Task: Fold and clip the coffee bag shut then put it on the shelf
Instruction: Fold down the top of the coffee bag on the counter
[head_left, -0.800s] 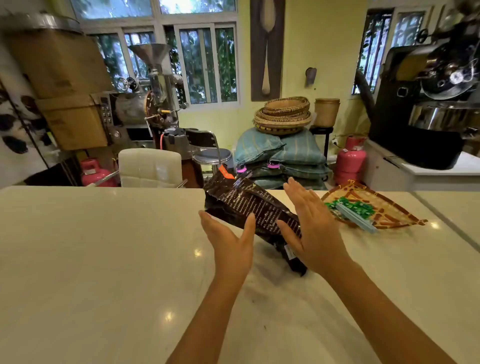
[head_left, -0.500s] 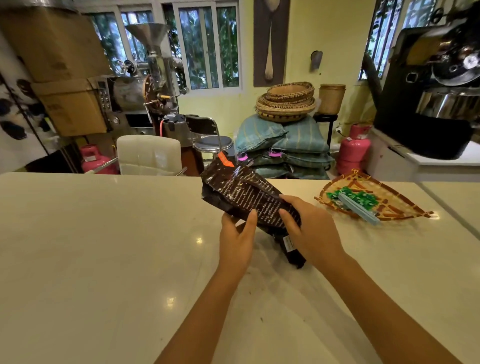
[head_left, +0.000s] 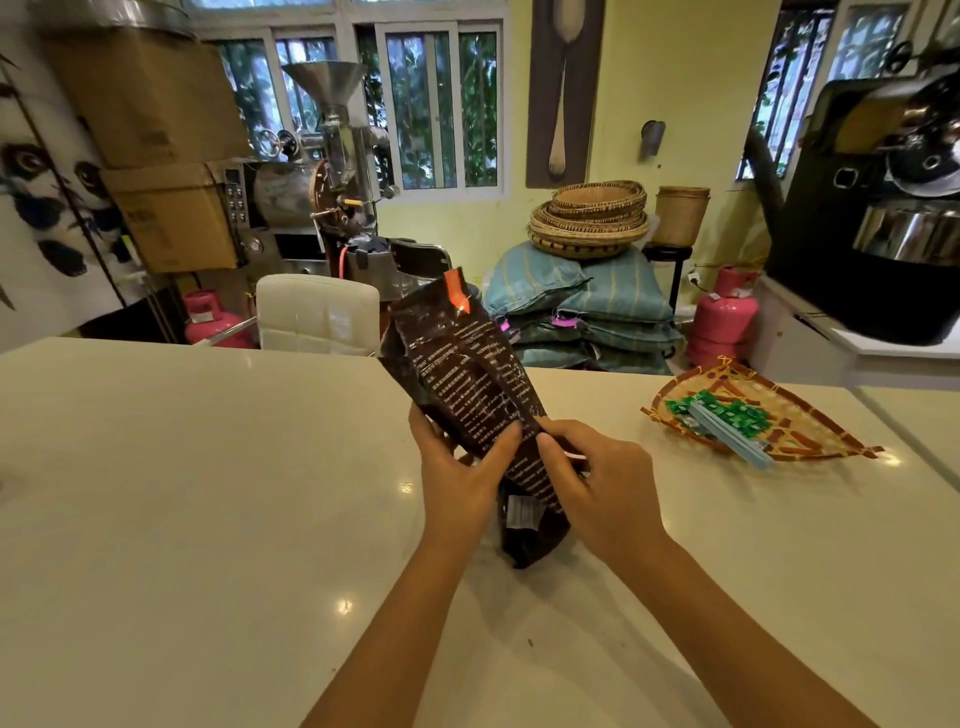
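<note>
Both hands have closed in since a moment ago, when they hovered open on either side: now the left hand (head_left: 457, 483) and right hand (head_left: 602, 493) are each clamped on the middle of the coffee bag (head_left: 467, 384), which stands tilted on its base on the counter (head_left: 208, 493), top still unfolded. Steadying comes first, I judge; next the top needs rolling down, and then a clip from the woven tray (head_left: 810, 431) nearby on the right.
</note>
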